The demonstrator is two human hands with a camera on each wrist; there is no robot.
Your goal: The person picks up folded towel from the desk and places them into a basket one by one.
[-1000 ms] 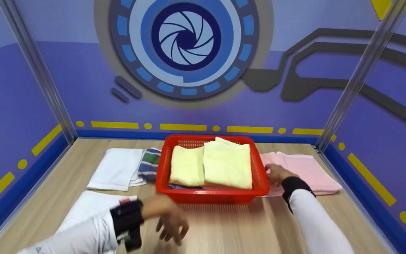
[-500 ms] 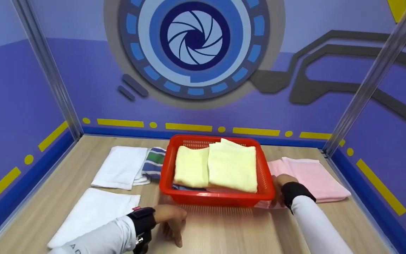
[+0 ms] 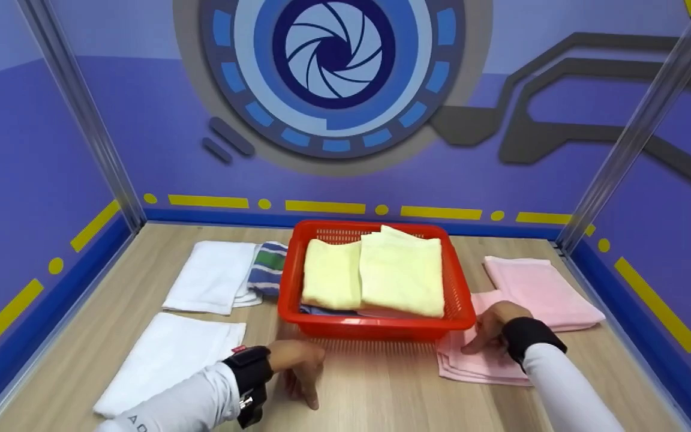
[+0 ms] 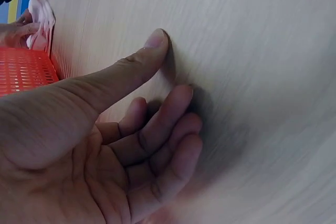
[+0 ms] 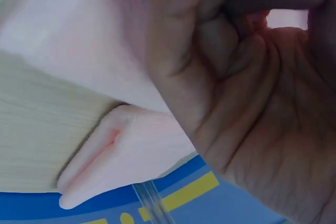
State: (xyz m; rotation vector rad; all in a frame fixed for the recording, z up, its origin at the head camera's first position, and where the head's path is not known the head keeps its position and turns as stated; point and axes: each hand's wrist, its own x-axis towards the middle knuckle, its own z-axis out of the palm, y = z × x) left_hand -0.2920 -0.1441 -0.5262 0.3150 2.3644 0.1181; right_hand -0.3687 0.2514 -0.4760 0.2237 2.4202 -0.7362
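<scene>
Purple walls [image 3: 141,132] enclosed the wood-grain table [image 3: 387,402]. Beside the basket [image 3: 375,326], the right hand [image 3: 497,329] pinched the front towel [image 3: 477,365]; the left hand [image 3: 300,365] curled loosely, its sleeve [image 3: 183,396] lettered "AD".

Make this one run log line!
Right hand: gripping nearer pink cloth | Left hand: holding nothing | Red basket: yellow cloths inside
</scene>
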